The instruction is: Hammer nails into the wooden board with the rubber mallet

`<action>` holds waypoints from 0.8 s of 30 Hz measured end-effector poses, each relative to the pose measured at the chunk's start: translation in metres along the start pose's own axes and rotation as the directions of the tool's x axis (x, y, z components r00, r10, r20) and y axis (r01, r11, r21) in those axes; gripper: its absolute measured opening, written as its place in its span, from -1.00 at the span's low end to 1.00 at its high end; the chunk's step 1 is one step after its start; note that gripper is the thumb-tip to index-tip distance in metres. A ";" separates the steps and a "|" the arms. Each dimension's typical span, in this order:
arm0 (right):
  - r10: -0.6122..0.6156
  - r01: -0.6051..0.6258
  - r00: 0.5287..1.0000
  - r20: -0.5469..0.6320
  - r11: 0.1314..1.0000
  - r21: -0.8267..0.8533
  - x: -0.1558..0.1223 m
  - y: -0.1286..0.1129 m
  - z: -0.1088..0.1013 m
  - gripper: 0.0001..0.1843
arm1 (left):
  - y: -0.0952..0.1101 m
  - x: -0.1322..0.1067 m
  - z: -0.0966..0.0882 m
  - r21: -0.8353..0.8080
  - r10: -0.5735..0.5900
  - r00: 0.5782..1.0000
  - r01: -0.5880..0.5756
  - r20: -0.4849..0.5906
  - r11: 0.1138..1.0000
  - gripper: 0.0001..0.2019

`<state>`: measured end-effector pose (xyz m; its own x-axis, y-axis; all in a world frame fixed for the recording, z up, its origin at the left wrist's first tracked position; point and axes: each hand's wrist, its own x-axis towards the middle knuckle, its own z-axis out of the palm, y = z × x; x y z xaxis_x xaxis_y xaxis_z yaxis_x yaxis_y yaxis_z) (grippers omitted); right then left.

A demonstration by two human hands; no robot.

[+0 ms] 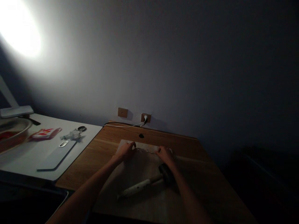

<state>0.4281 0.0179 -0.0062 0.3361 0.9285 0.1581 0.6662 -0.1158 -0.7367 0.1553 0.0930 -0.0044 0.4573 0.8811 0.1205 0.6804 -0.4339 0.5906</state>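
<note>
My left hand point(126, 151) and my right hand point(164, 154) are at the far end of a pale board point(127, 174). Stretched between them is a thin strand with small shiny bits point(147, 151), perhaps a chain; the dim light hides its exact kind. The fingers of each hand are closed at one end of it. Nearer to me, a mallet point(137, 188) with a dark head and a worn, pale handle lies slantwise on the board. My right forearm passes over the edge of its head.
The board lies on a wooden table point(88, 161). On the white table point(25, 163) at left are a grey flat case point(56, 155), a crumpled clear wrapper point(74, 134), a red-and-white packet point(45, 133), a bowl point(16, 137) and a lamp base point(17, 111). A white cable point(123, 126) runs to a wall socket point(143, 117).
</note>
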 end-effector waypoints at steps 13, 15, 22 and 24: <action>-0.011 -0.039 0.995 0.103 0.881 0.472 -0.002 -0.030 -0.016 -0.53 | 0.007 -0.001 0.001 0.026 0.002 0.998 -0.001 -0.062 1.000 -0.87; -0.014 -0.055 0.991 0.134 0.864 0.501 -0.003 -0.031 -0.015 -0.52 | 0.007 0.002 0.004 -0.036 -0.039 0.993 0.035 -0.111 0.999 -0.83; -0.011 -0.019 0.993 0.116 0.968 0.252 0.005 -0.028 0.000 -0.69 | 0.001 0.025 0.002 -0.388 -0.235 0.964 0.172 -0.122 0.906 -0.66; -0.021 0.010 0.996 0.086 0.993 0.121 0.006 -0.027 0.004 -0.77 | 0.000 0.026 0.004 -0.481 -0.256 0.964 0.192 -0.069 0.855 -0.67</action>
<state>0.4095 0.0284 0.0123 0.2637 0.9576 0.1162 0.5845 -0.0628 -0.8090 0.1690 0.1150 -0.0046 0.2272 0.9736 0.0203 0.3941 -0.1110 0.9123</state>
